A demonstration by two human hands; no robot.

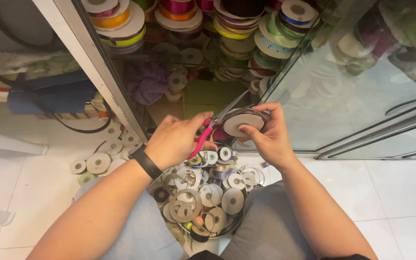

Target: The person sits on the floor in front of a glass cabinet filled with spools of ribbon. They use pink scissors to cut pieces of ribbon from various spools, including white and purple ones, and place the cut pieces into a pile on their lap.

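Where spools [203, 197] pile, glass door [362, 96] beside

Left hand [176, 140] fisted in a closed grip, right hand [271, 135] curled, forearms converging

Open floor tiles [400, 192] to the right, bare and passable. Floor tiles lower left likewise open beside the knee. Straight ahead blocked: cabinet shelf [203, 91] packed with stacked ribbon spools [246, 24]. Metal door frame [92, 62] slanting down the left, glass door [362, 96] angled out on the right; narrow gap between them, filled by left hand [174, 139] with scissors [217, 120] and right hand [270, 135] with spool [242, 121]. Between the knees, bowl [217, 233] heaped with empty spools. Loose spools [98, 162] scattered by the frame foot.
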